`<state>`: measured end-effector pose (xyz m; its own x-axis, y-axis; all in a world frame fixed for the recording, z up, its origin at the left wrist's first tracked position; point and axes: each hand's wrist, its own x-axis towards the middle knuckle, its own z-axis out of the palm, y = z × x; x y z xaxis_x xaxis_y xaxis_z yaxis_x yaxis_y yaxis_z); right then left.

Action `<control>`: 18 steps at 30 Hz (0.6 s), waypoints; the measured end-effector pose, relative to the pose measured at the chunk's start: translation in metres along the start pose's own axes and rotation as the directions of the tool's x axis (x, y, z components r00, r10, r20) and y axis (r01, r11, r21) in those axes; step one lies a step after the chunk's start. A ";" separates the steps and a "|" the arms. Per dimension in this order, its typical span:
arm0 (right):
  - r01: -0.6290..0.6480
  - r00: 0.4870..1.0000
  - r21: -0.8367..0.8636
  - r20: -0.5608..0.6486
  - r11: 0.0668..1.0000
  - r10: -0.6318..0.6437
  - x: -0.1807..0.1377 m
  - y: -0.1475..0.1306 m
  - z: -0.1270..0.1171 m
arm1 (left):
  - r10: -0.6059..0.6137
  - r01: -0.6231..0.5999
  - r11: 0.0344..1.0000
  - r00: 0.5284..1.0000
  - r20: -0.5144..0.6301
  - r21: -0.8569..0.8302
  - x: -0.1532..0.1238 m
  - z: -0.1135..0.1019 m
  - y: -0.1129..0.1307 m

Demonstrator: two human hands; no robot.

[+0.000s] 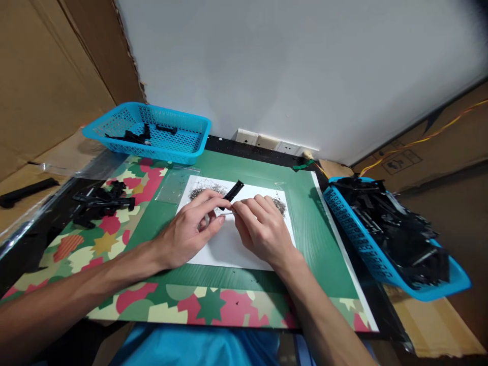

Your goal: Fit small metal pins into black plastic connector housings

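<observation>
My left hand (194,223) and my right hand (261,223) meet above a white sheet (236,251), fingers closed. A narrow black plastic part (234,191) slants up from behind my left index finger, its lower end partly hidden. Between the fingertips of both hands runs a thin metal rod (229,213), its right end covered by my right fingers. Curled fingers hide what else my right hand may grip. Behind my left hand is a pile of tiny dark metal pieces (206,189); another small pile (279,206) sits beyond my right knuckles.
A blue basket (152,147) at back left holds a few black parts. Another blue basket (354,254) on the right is heaped with black pieces. Black parts (102,201) lie on the left of the patterned mat (213,305). Sockets (267,141) line the wall's foot.
</observation>
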<state>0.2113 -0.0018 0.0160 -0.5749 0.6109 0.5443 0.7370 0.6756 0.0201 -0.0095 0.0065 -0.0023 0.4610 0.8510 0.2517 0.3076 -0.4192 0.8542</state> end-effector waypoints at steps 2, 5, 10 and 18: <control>0.030 0.999 -0.111 -0.023 0.993 -0.033 0.000 0.001 0.001 | -0.093 0.097 0.983 0.995 0.036 -0.156 0.002 0.000 -0.001; 0.077 0.997 -0.208 -0.004 0.975 -0.080 0.000 0.004 0.004 | -0.216 0.248 0.907 0.968 0.131 -0.342 0.006 0.000 -0.003; 0.129 0.991 -0.208 0.045 0.969 -0.123 0.000 0.007 0.005 | -0.220 0.241 0.925 0.970 0.103 -0.294 0.009 0.000 -0.007; -0.136 0.991 0.061 0.001 0.989 0.136 -0.005 0.017 0.006 | -0.208 0.226 0.938 0.974 0.094 -0.264 0.010 0.000 -0.003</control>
<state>0.2245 0.0092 0.0092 -0.4692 0.6976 0.5415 0.7852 0.6101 -0.1056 -0.0057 0.0163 -0.0028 0.4634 0.8858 0.0248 0.1727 -0.1178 0.9779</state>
